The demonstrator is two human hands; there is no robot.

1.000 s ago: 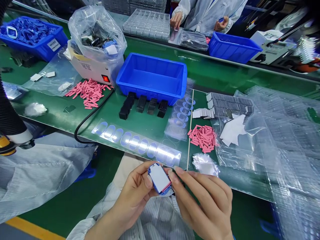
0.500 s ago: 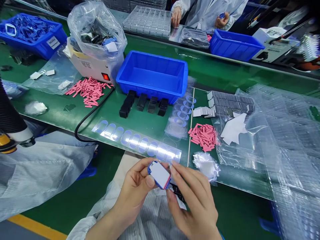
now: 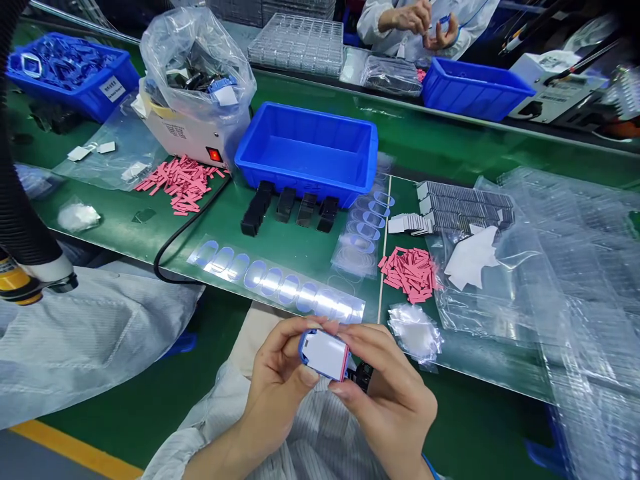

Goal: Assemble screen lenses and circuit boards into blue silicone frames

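In front of my lap I hold a small blue plastic casing [image 3: 326,355] with a flat white rectangular piece set in it and a pink strip along its right end. My left hand [image 3: 280,380] grips the rounded left end, thumb at the lower edge and fingers behind. At the right end, my right hand [image 3: 383,393] pinches it between thumb and fingertips. A black part [image 3: 361,377] shows beneath the right fingers, mostly hidden. Just beyond my hands, a clear strip of oval stickers [image 3: 273,281] lies along the table edge.
A blue bin [image 3: 307,157] stands mid-table with black pieces [image 3: 257,208] before it. To the right are pink strips [image 3: 410,273], stacked grey-white blocks [image 3: 465,207] and clear plastic trays [image 3: 590,280]. A white box [image 3: 193,137] carries a bag. Across the table a co-worker's hands [image 3: 430,27] work.
The casing has turned to lie more level, and my right fingers have closed onto its right end. The co-worker's hands have come together. The view has shifted slightly.
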